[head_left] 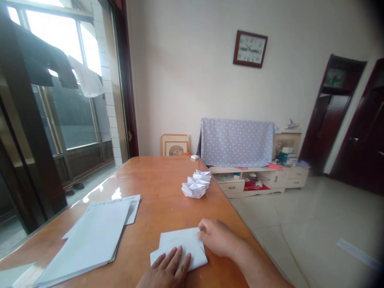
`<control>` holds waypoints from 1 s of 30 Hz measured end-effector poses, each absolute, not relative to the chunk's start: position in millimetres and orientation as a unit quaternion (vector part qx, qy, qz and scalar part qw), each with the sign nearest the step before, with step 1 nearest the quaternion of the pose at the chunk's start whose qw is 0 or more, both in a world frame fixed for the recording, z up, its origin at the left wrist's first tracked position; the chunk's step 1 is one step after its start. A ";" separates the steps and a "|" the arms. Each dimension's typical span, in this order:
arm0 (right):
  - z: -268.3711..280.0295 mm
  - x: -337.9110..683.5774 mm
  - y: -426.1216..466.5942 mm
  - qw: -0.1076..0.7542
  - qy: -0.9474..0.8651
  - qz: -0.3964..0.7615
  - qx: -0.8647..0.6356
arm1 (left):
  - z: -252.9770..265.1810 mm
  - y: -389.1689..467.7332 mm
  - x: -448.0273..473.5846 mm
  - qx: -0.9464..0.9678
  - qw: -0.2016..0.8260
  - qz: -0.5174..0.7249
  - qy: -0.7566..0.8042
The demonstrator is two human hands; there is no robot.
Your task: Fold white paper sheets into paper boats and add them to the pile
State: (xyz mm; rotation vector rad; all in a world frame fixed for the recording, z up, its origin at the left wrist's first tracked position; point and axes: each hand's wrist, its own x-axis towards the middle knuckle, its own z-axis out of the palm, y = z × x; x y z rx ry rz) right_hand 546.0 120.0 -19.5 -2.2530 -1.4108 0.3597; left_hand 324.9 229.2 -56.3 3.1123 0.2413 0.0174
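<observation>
A partly folded sheet of white paper point(177, 239) lies on the wooden table in front of me. My left hand point(170, 269) rests flat on its lower part, fingers spread. At the paper's right edge, my right hand point(216, 237) pinches the upper right corner between thumb and curled fingers. Folded paper boats point(194, 189) stand nested and grouped farther up the table, near its right edge. To the left is a stack of flat paper sheets point(90, 234), the lower ones sticking out at the top with writing along the edge.
The wooden table point(150, 180) has its right edge close to my right forearm. Another pale sheet point(16, 276) lies at the lower left. A small white box point(195, 157) sits at the far end. Beyond stands a low cabinet point(277, 180) with a dotted cloth point(238, 142) above.
</observation>
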 end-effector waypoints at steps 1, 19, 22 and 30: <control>-18.8 547.0 119.4 0.228 -0.512 0.134 -0.817 | -47.6 221.3 323.9 0.997 0.010 -0.001 0.076; -6.3 543.4 114.9 0.259 -0.558 0.117 -0.779 | -26.0 209.3 319.5 0.997 0.017 0.002 0.074; -0.3 535.5 114.3 0.250 -0.615 0.104 -0.741 | -19.2 210.7 321.1 0.997 0.037 0.004 0.072; 7.8 518.2 104.4 0.177 -0.683 0.101 -0.701 | -11.5 217.7 321.3 0.995 0.074 0.001 0.071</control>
